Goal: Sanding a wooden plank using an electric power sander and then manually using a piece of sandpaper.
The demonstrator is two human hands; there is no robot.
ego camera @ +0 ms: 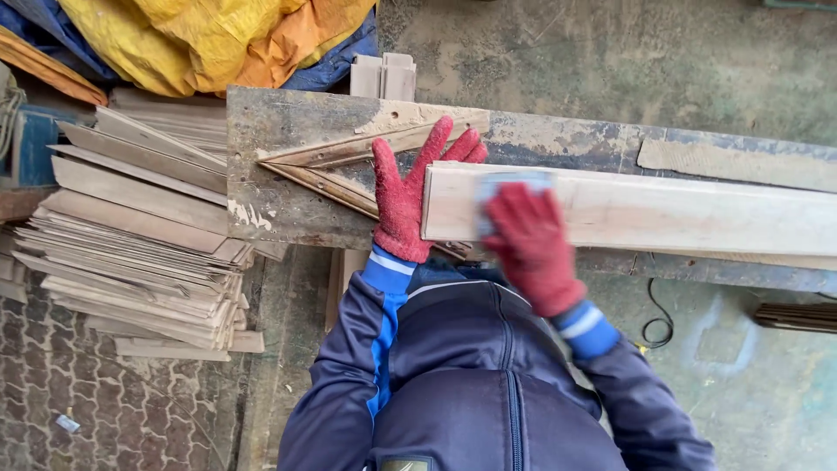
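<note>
On bench, gloved hands (471, 222) pressing plank (663, 209)

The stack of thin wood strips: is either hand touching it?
No, the stack of strips lies apart, while both hands rest at the pale board.

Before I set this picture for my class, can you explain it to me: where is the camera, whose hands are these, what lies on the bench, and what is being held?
There is one picture, taken by a camera worn on a person's head, looking straight down. Both hands wear red gloves. The left hand lies flat, against the end of a long pale plank. The right hand, blurred, presses a small bluish pad on the plank's top. The plank lies on a worn workbench, beside a triangular wooden frame. To the left is a stack of thin boards; above it lies a yellow sheet.
</note>
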